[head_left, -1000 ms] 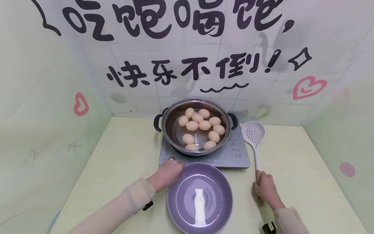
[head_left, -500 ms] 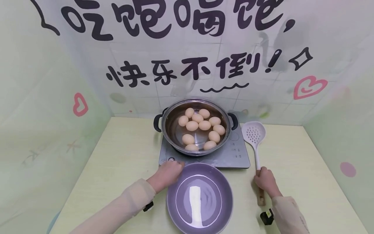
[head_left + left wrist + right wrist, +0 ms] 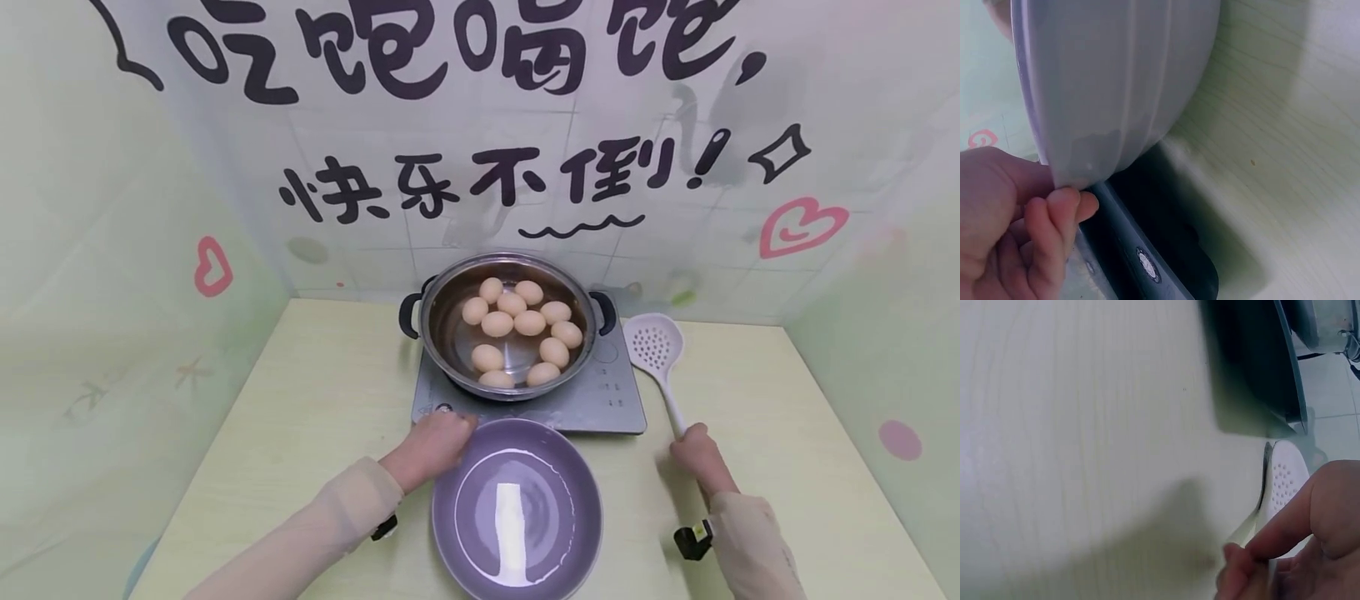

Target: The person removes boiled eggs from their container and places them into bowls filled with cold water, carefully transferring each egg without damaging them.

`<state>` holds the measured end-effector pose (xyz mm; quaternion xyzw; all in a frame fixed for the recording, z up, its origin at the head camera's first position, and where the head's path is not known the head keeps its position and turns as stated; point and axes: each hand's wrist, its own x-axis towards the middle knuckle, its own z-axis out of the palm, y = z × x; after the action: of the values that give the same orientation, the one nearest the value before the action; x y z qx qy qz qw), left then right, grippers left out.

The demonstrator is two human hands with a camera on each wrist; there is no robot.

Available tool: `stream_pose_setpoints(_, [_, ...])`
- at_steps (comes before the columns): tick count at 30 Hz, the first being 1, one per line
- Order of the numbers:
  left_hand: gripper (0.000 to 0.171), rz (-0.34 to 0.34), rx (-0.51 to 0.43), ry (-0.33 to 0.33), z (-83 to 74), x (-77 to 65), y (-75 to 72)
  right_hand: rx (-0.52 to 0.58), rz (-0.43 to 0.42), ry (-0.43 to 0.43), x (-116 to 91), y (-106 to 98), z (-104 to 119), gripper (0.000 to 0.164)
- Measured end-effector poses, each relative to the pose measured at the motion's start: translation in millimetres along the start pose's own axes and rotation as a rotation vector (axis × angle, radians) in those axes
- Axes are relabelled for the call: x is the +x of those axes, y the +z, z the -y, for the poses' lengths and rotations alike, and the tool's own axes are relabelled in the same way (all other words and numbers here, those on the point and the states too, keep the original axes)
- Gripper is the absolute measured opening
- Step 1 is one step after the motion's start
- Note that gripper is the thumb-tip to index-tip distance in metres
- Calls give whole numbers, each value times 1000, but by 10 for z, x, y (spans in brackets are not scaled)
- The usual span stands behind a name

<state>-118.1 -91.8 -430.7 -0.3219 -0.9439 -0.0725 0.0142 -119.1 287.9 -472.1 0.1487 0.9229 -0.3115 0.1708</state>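
Note:
My left hand (image 3: 435, 446) pinches the far left rim of a purple bowl (image 3: 517, 512) with water in it. The left wrist view shows the thumb and fingers (image 3: 1060, 206) on the rim, with the bowl's pale underside (image 3: 1116, 81) beside them. On the right, my right hand (image 3: 703, 458) grips the handle of a white slotted skimmer (image 3: 652, 343), its perforated head at the far end. A steel pot (image 3: 457, 362) with black handles holds several eggs (image 3: 529, 323) in water behind the bowl. It stands on a flat grey induction cooker (image 3: 585, 410).
The cooker's front edge lies right behind the bowl. A pale wood-grain table (image 3: 300, 392) extends to both sides. A printed curtain wall (image 3: 450, 183) with large black characters closes off the back, and light green sheets (image 3: 112, 375) stand at the sides.
My right hand has shifted forward and slightly right along the skimmer's handle, which now slants more to the right. My left hand still pinches the bowl's rim.

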Motion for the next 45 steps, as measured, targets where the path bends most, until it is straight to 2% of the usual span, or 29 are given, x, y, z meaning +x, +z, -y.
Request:
stream_pose_setpoints(3, [9,-5,-3,11,-3,3,-6,-30,-46,19,-1,-51,-18,28])
stream_pose_setpoints(8, [8,-10,1,20,-4,16,-6,-50,-119,59,-16,-142,-69,44])
stream_pose_setpoints(13, [9,-12,0,32,0,24,7,-96,-154,83,-94,-270,-142,47])
stream_pose_setpoints(17, [12,-13,6,36,8,23,11,-151,-224,56,-230,-416,-125,46])
stream_pose_setpoints(22, [12,0,0,13,-7,22,-4,-209,-382,-24,-427,-590,-24,43])
stream_pose_setpoints(31, [16,26,-3,-9,-9,31,-19,-316,-743,-283,-697,-668,294,25])
stream_pose_setpoints(38, [17,13,22,1,1,24,-12,-455,-1132,-640,-745,-621,501,25])
stream_pose_setpoints(42, [15,17,23,0,1,29,-12,-511,-1229,-761,-733,-596,618,27])
stream_pose_setpoints(45, [15,20,32,5,1,34,-15,-536,-1258,-821,-719,-564,701,28])
